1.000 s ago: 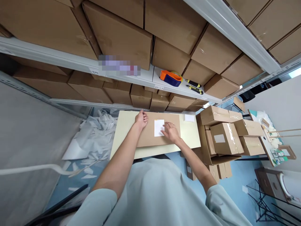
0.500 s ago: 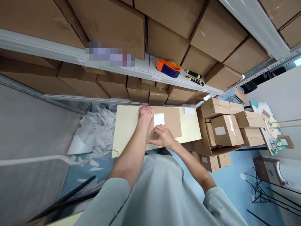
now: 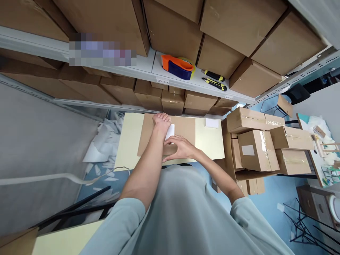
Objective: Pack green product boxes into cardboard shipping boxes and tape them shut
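A flat brown cardboard piece [image 3: 184,125] lies on the pale yellow table, partly under my hands. On it is a white paper label [image 3: 170,131], its left side covered by my left hand. My left hand [image 3: 162,122] rests on the cardboard near its far edge, fingers curled in; whatever they grip is hidden. Close to the near edge, my right hand [image 3: 182,147] arches over the cardboard. Its thumb and fingers are apart in a C shape, with nothing visibly held between them.
A white stack of labels [image 3: 211,123] sits at the table's right. On the shelf ahead are an orange and blue tape dispenser [image 3: 177,67] and two cutters [image 3: 214,84], with boxes around. Packed boxes [image 3: 257,148] stand right; paper scraps [image 3: 102,141] lie left.
The cardboard has shifted slightly left on the table. My left hand now covers more of the label, and the gap between my right thumb and fingers looks wider. The camera view has turned.
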The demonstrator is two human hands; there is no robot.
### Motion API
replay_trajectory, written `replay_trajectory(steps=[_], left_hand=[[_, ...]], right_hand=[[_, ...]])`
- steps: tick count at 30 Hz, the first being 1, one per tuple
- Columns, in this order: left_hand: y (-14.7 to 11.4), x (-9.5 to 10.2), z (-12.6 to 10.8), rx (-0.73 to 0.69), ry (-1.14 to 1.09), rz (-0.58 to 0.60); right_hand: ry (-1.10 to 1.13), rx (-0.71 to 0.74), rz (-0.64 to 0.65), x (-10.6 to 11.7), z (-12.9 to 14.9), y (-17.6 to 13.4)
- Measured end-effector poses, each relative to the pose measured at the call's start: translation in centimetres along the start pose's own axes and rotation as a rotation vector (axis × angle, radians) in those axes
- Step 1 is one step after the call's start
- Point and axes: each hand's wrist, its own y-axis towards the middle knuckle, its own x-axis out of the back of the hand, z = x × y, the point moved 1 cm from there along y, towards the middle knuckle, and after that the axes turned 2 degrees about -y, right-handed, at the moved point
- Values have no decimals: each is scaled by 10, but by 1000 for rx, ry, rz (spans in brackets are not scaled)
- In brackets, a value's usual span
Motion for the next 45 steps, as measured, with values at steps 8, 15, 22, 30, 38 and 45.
replay_trajectory(steps=[8,15,22,30,38,45], left_hand=[[2,-1,23,-89,25,10],[-7,21,31,-159,-4,-49],[-12,36,20,-198,41,-60],[-16,34,3,-227,319,-8],[-49,49,-28,-438,891,147],[-84,106,-51,-574,1824,690]], right_hand=[[218,8,1,14,-45,-3],[321,-63,-14,-1,-71,-10],[240,-22,27,-9,-62,-15],[173,36,55,-12,-42,-5],[-277,-210,-96,-34,-65,14],[-411,-293,56,-60,-101,12]])
